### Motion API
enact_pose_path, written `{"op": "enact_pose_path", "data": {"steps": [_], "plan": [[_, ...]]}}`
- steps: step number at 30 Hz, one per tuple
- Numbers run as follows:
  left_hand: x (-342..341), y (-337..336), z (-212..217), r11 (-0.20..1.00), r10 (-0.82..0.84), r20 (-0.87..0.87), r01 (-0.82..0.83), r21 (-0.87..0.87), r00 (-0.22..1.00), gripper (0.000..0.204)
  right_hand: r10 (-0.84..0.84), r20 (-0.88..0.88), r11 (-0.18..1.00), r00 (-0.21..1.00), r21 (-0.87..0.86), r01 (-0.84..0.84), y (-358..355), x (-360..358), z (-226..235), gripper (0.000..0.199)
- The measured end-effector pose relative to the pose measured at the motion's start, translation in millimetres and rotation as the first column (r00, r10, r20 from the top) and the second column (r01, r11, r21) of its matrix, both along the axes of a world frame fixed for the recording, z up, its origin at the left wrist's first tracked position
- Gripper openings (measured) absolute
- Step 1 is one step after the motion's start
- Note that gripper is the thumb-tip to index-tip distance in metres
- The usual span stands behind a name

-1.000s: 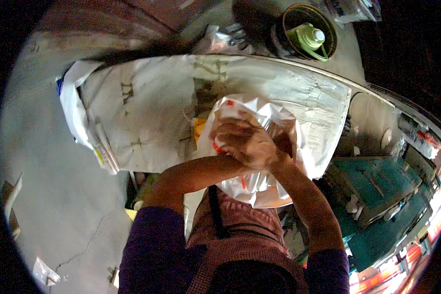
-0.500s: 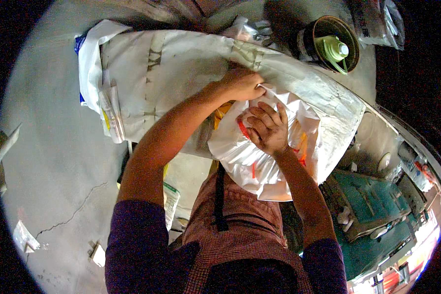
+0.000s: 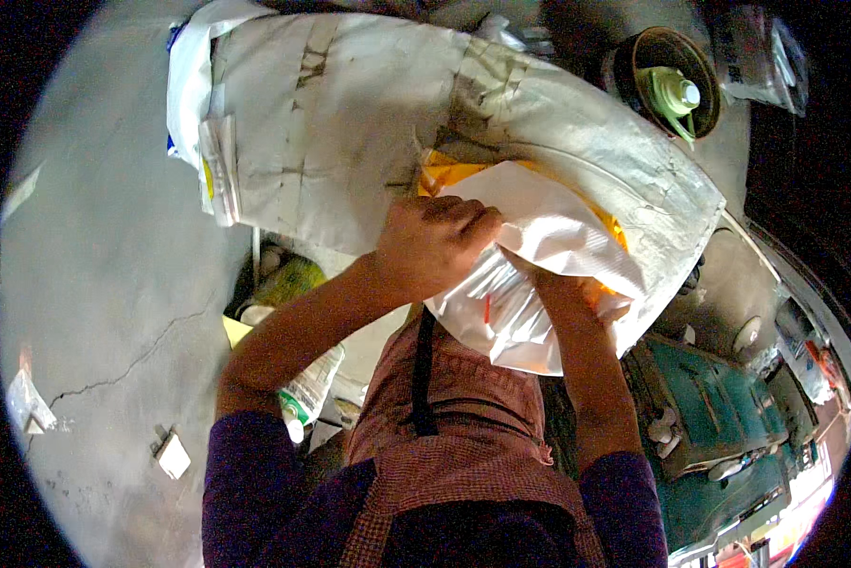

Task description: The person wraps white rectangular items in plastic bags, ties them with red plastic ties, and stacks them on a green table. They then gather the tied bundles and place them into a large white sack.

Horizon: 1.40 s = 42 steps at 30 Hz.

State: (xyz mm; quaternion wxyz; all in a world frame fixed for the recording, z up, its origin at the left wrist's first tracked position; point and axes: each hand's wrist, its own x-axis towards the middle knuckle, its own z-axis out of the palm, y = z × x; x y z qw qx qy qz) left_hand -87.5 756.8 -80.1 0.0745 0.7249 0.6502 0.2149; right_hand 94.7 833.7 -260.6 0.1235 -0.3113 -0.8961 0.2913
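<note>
A white plastic bag (image 3: pixel 563 222) with orange printed patches rests in front of me on a pale, worn-covered surface. My left hand (image 3: pixel 442 241) is closed, its fingers pinching the bag's edge at the left of its mouth. My right hand (image 3: pixel 543 278) reaches under the bag's raised white flap, and its fingers are hidden inside. Creased, shiny whitish plastic (image 3: pixel 515 317) with a small red strip shows in the mouth, below the flap.
The covered surface (image 3: pixel 369 104) stretches behind the bag, taped in bands. At back right, a round dark bin (image 3: pixel 648 52) holds a light green bottle (image 3: pixel 676 92). Teal cabinets (image 3: pixel 719 407) stand at right. A cracked grey floor (image 3: pixel 123 312) lies at left.
My left hand has come nearer and left along the bag's edge. My right hand, visible with spread fingers before, has gone inside the bag, and the white flap now covers it.
</note>
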Motion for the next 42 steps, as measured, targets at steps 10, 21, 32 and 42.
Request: {"op": "enact_pose_path", "data": {"steps": [10, 21, 32, 42], "plan": [[-5, -114, -102, 0.799, 0.599, 0.606, -0.342, -0.494, 0.524, 0.062, 0.175, -0.263, 0.984, 0.949, 0.073, -0.162, 23, -35, 52, 0.025], [-4, -103, -127, 0.814, 0.561, 0.449, -0.368, -0.448, 0.695, 0.058, 0.516, -0.297, 0.847, 0.803, 0.319, -0.426, -47, -30, 88, 0.050], [53, -135, -11, 0.664, 0.738, 0.348, -0.531, -0.527, 0.578, 0.058, 0.532, -0.082, 0.846, 0.843, 0.035, -0.531, -43, -18, 54, 0.030], [87, -69, 6, 0.869, 0.234, 0.465, 0.031, -0.494, 0.854, 0.043, 0.537, -0.234, 0.765, 0.811, -0.271, -0.585, -34, -51, 37, 0.035]]}}
